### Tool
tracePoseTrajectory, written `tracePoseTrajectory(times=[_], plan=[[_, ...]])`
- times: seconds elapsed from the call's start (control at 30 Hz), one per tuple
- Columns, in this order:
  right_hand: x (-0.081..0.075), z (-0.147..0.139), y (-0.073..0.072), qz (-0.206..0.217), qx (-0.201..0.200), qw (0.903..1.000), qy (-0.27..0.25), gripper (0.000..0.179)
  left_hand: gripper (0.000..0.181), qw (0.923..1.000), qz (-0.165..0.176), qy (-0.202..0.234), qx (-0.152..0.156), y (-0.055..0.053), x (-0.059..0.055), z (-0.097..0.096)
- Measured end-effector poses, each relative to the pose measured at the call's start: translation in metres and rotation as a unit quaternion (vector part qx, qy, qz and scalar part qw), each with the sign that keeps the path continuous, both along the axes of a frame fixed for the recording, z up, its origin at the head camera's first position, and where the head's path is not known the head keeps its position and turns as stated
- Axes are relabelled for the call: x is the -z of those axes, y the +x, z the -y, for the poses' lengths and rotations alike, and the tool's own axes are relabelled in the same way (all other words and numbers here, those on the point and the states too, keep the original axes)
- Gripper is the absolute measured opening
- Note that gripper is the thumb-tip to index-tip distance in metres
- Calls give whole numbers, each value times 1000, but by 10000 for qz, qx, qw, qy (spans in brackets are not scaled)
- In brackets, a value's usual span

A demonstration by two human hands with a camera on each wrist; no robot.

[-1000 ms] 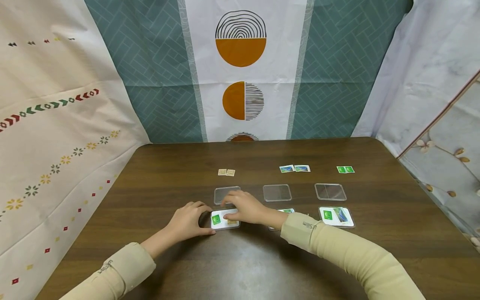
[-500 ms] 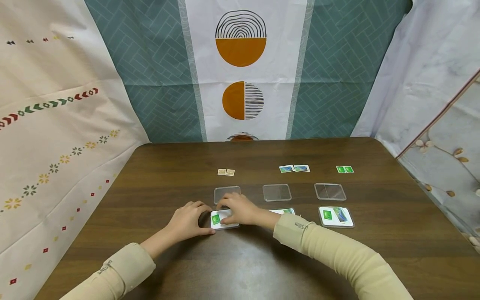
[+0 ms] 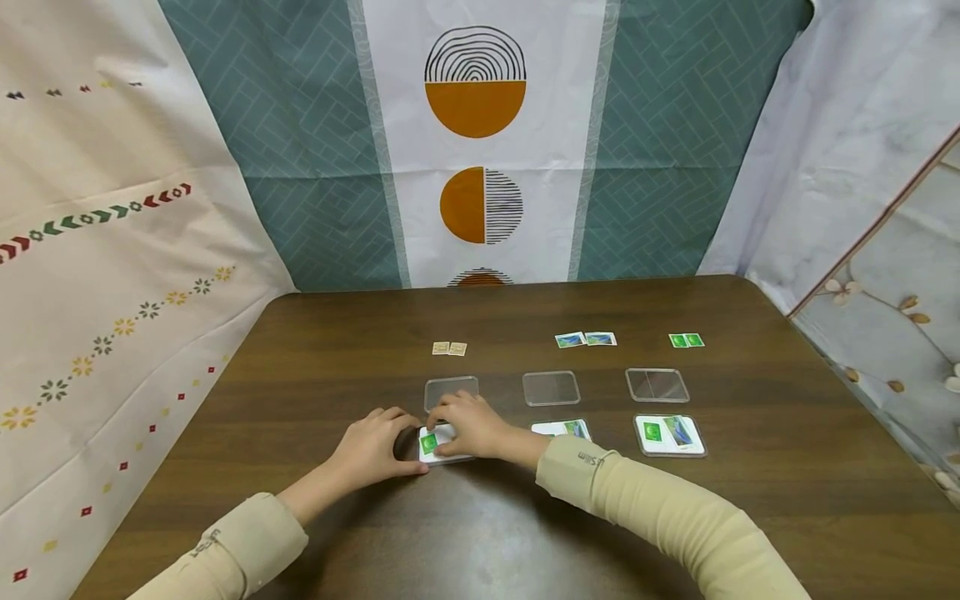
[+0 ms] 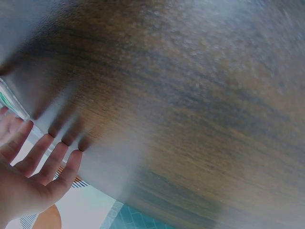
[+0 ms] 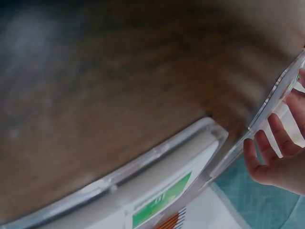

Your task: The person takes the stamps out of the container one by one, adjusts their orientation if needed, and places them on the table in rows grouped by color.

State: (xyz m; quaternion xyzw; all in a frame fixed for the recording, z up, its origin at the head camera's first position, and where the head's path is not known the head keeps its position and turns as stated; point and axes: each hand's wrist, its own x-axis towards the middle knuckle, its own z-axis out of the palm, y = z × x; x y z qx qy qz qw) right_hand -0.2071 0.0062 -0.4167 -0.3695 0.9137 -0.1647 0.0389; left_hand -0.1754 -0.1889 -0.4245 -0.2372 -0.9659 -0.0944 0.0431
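Note:
In the head view, a shallow clear case [image 3: 453, 458] with a white card lies flat in front of me. A green stamp [image 3: 428, 443] on it shows at the left end; the right part is covered by my right hand [image 3: 471, 427]. That hand's thumb and index finger touch the card around the stamp. My left hand [image 3: 372, 447] holds the case's left end between thumb and index finger. Its other fingertips rest on the table in the left wrist view. The right wrist view catches the right hand's fingers [image 5: 281, 143] at the case, loosely bent.
Clear lids [image 3: 551, 388] lie in a row behind. Two more cases with stamped cards [image 3: 670, 447] sit to the right, the nearer one partly behind my right wrist. Farther back are pairs of tan stamps [image 3: 449, 348], blue stamps [image 3: 586, 339] and green stamps [image 3: 686, 341].
My right hand has shifted left over the case, its index finger coming down toward the green stamp; the tan stamp seen earlier is now covered. My left hand has stayed at the case's left end.

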Motion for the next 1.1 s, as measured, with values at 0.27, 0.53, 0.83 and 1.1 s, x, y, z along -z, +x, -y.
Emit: tracePoseTrajectory(times=[0.27, 0.53, 0.83, 1.1], plan=[[0, 2, 0, 0, 150, 9999, -11, 26, 59, 10000, -63, 27, 30, -1, -1, -1], [1, 2, 2, 154, 334, 9993, -82, 20, 59, 10000, 2, 15, 55, -2, -1, -3], [-1, 2, 4, 372, 495, 9976, -306, 18, 59, 10000, -44, -39, 59, -3, -1, -4], [1, 6, 5, 351, 555, 9969, -438, 19, 60, 10000, -38, -43, 35, -1, -1, -1]])
